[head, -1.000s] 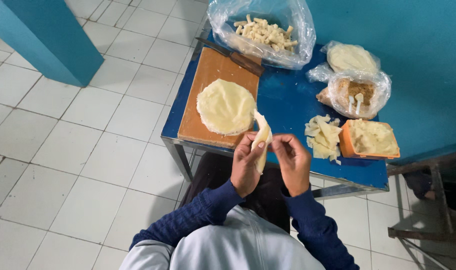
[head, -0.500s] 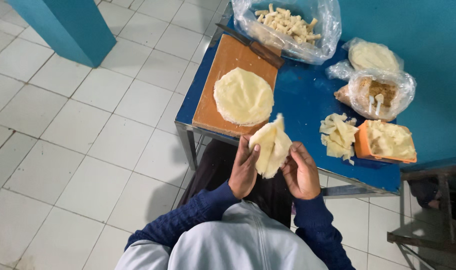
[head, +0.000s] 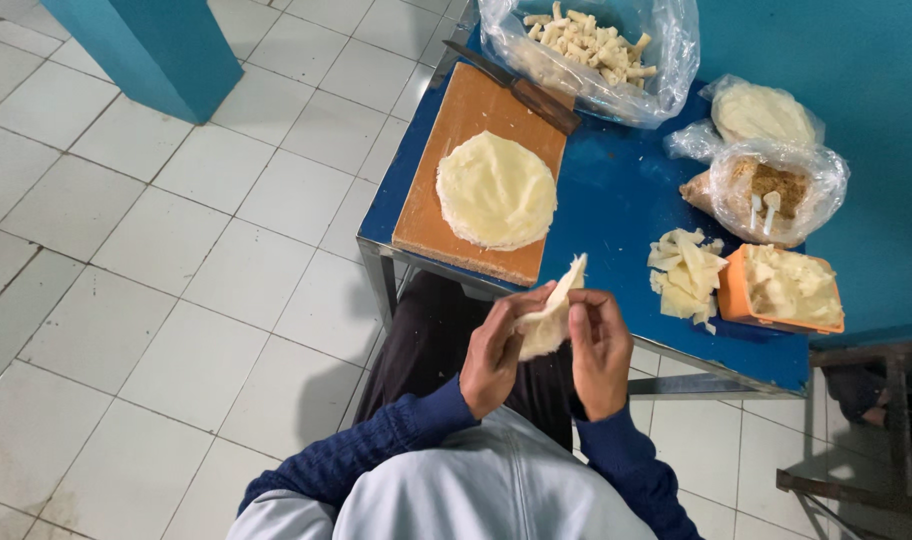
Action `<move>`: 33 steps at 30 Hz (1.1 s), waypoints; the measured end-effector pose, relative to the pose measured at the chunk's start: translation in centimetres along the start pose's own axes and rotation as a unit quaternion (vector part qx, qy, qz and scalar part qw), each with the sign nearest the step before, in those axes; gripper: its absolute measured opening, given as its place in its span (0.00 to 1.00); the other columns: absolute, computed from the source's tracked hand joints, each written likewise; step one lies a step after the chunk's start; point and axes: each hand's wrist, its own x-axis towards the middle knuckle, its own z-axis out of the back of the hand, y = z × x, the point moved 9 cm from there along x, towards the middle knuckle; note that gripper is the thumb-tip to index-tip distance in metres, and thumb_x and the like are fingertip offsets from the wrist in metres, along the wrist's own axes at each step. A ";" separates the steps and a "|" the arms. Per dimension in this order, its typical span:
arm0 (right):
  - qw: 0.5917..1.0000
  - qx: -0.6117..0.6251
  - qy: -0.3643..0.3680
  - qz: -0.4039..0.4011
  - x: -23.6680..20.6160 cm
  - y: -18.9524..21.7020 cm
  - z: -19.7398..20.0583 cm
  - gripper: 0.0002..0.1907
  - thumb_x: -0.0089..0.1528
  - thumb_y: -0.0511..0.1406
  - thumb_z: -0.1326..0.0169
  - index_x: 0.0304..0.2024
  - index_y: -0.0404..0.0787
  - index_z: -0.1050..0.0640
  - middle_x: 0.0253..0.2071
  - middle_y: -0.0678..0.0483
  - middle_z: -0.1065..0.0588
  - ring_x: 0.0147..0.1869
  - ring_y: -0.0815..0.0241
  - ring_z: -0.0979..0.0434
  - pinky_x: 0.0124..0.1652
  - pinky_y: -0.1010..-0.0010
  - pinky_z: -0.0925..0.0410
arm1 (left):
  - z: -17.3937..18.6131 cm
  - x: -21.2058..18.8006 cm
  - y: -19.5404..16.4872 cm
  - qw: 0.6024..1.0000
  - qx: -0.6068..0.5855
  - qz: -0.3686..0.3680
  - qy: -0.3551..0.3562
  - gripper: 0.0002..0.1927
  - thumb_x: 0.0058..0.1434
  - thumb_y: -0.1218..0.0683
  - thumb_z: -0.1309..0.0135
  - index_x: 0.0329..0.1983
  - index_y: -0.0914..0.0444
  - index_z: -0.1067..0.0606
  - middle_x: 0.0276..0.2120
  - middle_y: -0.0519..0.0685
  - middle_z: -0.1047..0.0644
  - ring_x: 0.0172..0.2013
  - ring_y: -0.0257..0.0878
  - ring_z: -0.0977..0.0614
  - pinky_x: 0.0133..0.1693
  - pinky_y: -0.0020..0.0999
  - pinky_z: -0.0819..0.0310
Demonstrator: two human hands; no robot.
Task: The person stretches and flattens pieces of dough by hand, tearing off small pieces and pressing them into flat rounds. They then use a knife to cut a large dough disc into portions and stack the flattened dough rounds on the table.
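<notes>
A clear bag of pale sticks point(head: 588, 45) is set at the blue table's point(head: 616, 205) far edge, an orange tub point(head: 781, 290) at its near right corner. A thin dough sheet point(head: 548, 318) is pinched between the left hand point(head: 498, 352) and right hand point(head: 600, 345), just off the near edge, now folded narrower than half a second ago.

View: head, single camera, worn on the person's head. Facing: steeply downward and slightly forward, over the chest and sleeves at the lower frame edge. Range: close to both hands, left hand point(head: 496, 355) and right hand point(head: 598, 350), held up just off the near edge of the table point(head: 616, 200); the table itself sits a little farther, tilted across the upper right. Tiled floor point(head: 156, 260) fills the left half. Shared coverage: none, no second view.
</notes>
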 end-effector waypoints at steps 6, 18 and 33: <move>0.983 -0.178 -0.027 0.032 -0.8 2.4 -0.6 0.06 0.68 0.33 0.41 0.43 0.35 0.22 0.37 0.56 0.19 0.40 0.69 0.21 0.41 0.78 0.28 | -0.1 -0.4 2.1 0.979 -0.174 0.103 0.013 0.14 0.67 0.68 0.55 0.56 0.68 0.33 0.60 0.56 0.28 0.58 0.38 0.24 0.61 0.35 0.30; 0.957 0.243 0.030 -0.157 -2.7 -5.9 0.9 0.03 0.69 0.28 0.43 0.44 0.33 0.23 0.38 0.55 0.23 0.41 0.70 0.26 0.43 0.77 0.32 | -0.3 -1.9 9.0 0.956 -0.214 0.201 -0.024 0.05 0.65 0.65 0.45 0.42 0.69 0.28 0.41 0.46 0.24 0.45 0.30 0.22 0.47 0.26 0.26; 0.999 -0.044 0.016 0.014 -2.0 0.1 -0.2 0.21 0.64 0.36 0.40 0.55 0.34 0.30 0.46 0.50 0.27 0.48 0.64 0.26 0.45 0.72 0.30 | -1.2 -1.4 6.2 0.976 -0.162 0.147 0.025 0.09 0.66 0.68 0.52 0.49 0.67 0.30 0.47 0.47 0.25 0.48 0.30 0.25 0.52 0.26 0.29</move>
